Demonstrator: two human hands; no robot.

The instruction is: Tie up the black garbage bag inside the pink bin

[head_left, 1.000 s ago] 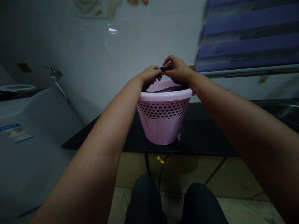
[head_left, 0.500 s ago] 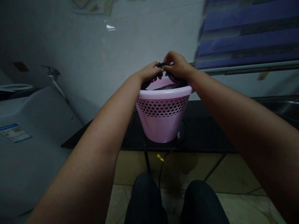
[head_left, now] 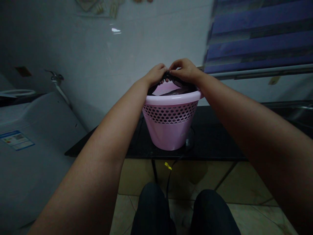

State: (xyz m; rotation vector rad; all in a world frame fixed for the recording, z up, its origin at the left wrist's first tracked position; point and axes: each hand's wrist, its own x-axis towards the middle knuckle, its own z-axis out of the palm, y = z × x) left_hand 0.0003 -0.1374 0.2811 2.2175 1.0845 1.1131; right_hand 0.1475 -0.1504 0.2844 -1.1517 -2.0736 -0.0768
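A pink plastic basket (head_left: 168, 132) with a band of holes below its rim stands upright on the black counter. Inside it lies a dark, shiny bag (head_left: 179, 91), likely plastic, with parts of it drawn up above the rim. My left hand (head_left: 156, 74) is closed on the gathered dark material over the basket's far side. Fingertips of my right hand (head_left: 184, 70) pinch the same material right beside the left fingers. The two hands almost touch, and the exact shape of what is between them is hard to make out.
Left of the counter (head_left: 215, 140) stands a grey-white appliance (head_left: 44, 163) with a label, near a wall tap (head_left: 56, 77). A dark cord with a yellow tag (head_left: 168, 166) hangs over the front edge. A blue striped blind (head_left: 259, 39) hangs at right.
My right hand has come slightly down and left, closer to my left hand. The dark material between them has been lowered a little. The basket stays in place.
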